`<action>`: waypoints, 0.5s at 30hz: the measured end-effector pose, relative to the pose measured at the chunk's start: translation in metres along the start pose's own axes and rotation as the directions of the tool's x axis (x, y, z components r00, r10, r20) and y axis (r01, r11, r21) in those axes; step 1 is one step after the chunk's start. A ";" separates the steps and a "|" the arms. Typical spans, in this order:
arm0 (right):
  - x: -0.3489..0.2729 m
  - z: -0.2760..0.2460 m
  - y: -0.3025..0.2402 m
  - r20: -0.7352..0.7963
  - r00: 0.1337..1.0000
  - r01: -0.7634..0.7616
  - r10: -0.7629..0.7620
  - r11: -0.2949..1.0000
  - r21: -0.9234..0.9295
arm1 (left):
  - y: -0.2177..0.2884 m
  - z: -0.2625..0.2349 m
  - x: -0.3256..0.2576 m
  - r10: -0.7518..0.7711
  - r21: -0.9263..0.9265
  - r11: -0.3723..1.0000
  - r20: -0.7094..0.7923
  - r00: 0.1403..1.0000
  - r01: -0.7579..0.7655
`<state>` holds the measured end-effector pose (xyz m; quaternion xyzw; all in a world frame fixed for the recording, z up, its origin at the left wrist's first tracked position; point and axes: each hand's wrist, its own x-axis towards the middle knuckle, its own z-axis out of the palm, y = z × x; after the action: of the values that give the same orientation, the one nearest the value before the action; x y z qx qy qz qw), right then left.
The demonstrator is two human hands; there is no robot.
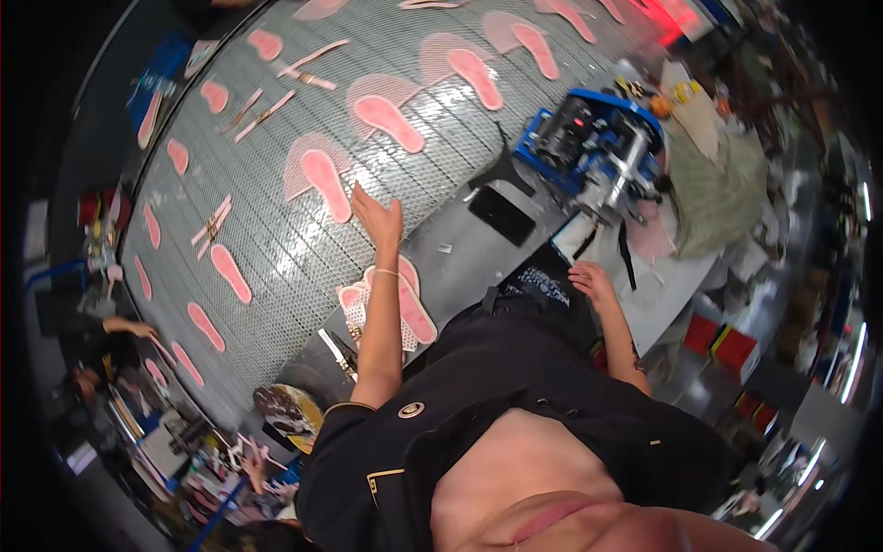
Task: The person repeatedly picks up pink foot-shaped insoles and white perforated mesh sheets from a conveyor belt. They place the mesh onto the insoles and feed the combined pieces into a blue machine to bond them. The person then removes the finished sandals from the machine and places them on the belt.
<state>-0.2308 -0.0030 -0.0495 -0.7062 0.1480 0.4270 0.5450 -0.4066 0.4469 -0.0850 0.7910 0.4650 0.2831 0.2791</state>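
Observation:
My left hand (377, 217) is stretched over the edge of a metal mesh conveyor, fingers extended and thumb apart, holding nothing. Its fingertips are beside a pink shoe insole (326, 186) that lies on a pale mesh piece; whether they touch I cannot tell. Below my left forearm, a stack of pink soles (418, 313) and perforated pieces with gold trim lies on the grey ledge, partly hidden by the arm. My right hand (593, 281) hovers near the grey worktable with its fingers loosely spread and nothing visible in them.
Rows of pink insoles (389, 123) and thin straps (264, 116) cover the conveyor (276, 239). A black phone (501, 216) rests on the ledge. Right of it stands a blue-framed machine (593, 147) beside a greenish cloth sack (717, 189). Another person's hand (138, 328) reaches in at far left.

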 end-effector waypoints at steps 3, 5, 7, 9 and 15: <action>-0.011 -0.042 0.029 -0.134 0.990 0.045 -0.033 0.995 0.090 | 0.046 0.015 -0.059 0.139 -0.121 0.985 0.096 0.986 -0.127; -0.013 -0.067 0.039 -0.223 0.973 0.080 -0.052 0.989 0.120 | 0.075 0.018 -0.095 0.191 -0.164 0.973 0.186 0.964 -0.161; -0.002 -0.095 0.045 -0.287 0.954 0.113 -0.085 0.990 0.084 | 0.094 0.022 -0.128 0.224 -0.200 0.965 0.278 0.934 -0.172; 0.015 -0.125 0.045 -0.343 0.930 0.139 -0.129 0.990 0.003 | 0.108 0.027 -0.159 0.194 -0.220 0.967 0.323 0.926 -0.126; 0.096 -0.224 0.019 -0.465 0.755 0.339 -0.463 0.882 -0.328 | 0.135 0.054 -0.218 0.138 -0.221 0.974 0.368 0.920 -0.058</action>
<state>-0.0879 -0.1856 -0.1255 -0.8678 0.0878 0.1015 0.4785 -0.3789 0.1873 -0.0681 0.8201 0.3298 0.1844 0.4297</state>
